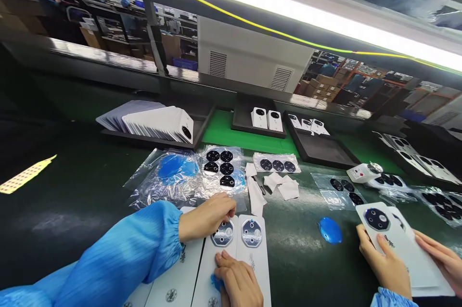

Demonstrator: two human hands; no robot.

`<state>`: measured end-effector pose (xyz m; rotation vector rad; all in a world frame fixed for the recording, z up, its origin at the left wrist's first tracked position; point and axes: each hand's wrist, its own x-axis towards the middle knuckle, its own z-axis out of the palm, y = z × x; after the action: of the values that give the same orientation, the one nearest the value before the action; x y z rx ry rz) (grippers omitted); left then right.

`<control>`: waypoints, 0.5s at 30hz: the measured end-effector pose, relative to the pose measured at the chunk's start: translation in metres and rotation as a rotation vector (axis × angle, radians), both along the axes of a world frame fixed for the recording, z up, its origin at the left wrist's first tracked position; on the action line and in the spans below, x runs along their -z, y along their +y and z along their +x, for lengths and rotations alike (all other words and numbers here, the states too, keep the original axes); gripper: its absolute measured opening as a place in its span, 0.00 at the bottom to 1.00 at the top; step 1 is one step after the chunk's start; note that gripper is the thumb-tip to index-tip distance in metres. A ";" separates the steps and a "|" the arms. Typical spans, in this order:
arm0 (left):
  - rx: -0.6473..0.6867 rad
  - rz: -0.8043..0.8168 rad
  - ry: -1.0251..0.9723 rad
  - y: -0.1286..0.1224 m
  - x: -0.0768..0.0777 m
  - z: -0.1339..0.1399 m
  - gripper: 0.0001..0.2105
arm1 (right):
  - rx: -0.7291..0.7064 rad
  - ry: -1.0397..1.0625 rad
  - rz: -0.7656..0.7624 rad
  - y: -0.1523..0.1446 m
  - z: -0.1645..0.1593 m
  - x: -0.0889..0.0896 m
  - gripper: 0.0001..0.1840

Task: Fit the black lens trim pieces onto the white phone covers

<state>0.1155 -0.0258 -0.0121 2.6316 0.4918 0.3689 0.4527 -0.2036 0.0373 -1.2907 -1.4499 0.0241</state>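
My left hand (207,215), in a blue sleeve, reaches over the top of a white phone-shaped panel (205,263). Its fingers are pinched together at the upper edge of a round dark camera cover (223,235); whatever is between the fingertips is hidden. Lower on the same panel rests my right hand (240,280), fingers curled, with a crumpled piece of blue film (216,282) showing under them. Beside it lies a second panel (262,259) with its own shiny camera cover (251,233). More white panels (173,273) lie under my left forearm.
Beyond my hands are clear plastic sheets with black discs (226,168), blue film (176,166) and white wipes (288,187). Black trays (325,150) of panels stand farther back. At right, another person's hands (390,263) hold white panels near a blue disc (330,230) and a white bottle (364,172).
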 end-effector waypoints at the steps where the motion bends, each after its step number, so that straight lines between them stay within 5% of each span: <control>1: 0.013 0.017 0.004 -0.001 -0.001 -0.001 0.11 | 0.020 0.003 -0.025 -0.004 0.014 0.008 0.22; 4: 0.051 0.078 0.016 -0.005 -0.005 -0.004 0.11 | 0.056 0.009 -0.080 -0.009 0.025 0.023 0.25; 7: 0.077 0.131 0.034 -0.014 -0.006 -0.007 0.12 | 0.070 0.013 -0.100 -0.008 0.001 0.019 0.27; 11: 0.100 0.143 0.051 -0.027 0.002 -0.013 0.13 | 0.048 -0.034 -0.221 -0.001 -0.077 0.028 0.15; 15: 0.126 0.055 0.036 -0.034 0.002 -0.030 0.12 | -0.069 -0.056 -0.364 0.002 -0.176 0.070 0.12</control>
<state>0.0853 -0.0601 -0.0137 2.7097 0.3289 0.2992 0.2769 -0.2012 -0.0323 -1.5421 -1.5869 0.3122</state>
